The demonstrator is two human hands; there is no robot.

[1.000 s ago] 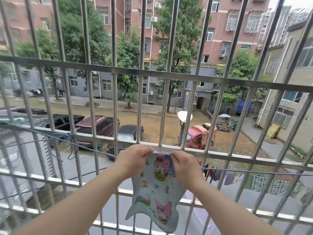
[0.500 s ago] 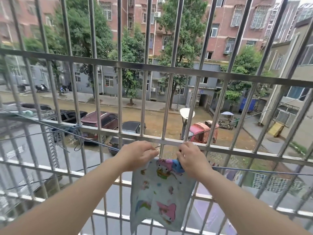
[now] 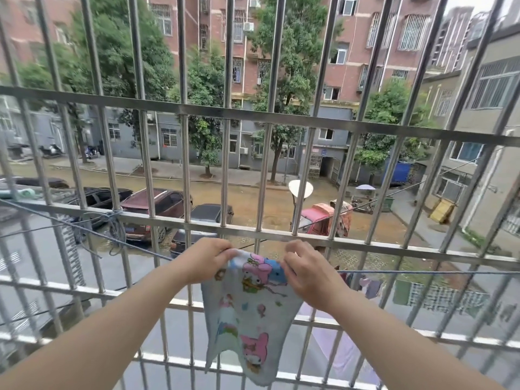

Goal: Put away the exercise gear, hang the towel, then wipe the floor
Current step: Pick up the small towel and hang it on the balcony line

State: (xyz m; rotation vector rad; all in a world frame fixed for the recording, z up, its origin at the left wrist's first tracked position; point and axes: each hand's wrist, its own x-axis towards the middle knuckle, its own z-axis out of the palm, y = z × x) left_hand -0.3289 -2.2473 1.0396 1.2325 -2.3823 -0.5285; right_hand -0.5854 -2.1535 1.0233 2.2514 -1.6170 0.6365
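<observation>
My left hand (image 3: 205, 263) and right hand (image 3: 306, 274) both pinch the towel (image 3: 247, 311) by its top edge at the clothesline (image 3: 422, 272); I'd spread it flat and balanced before letting go.

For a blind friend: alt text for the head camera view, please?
The left hand and right hand pinch the top edge of a cartoon-print towel draped over a blue clothesline at a steel window grille. Parked cars below.
</observation>
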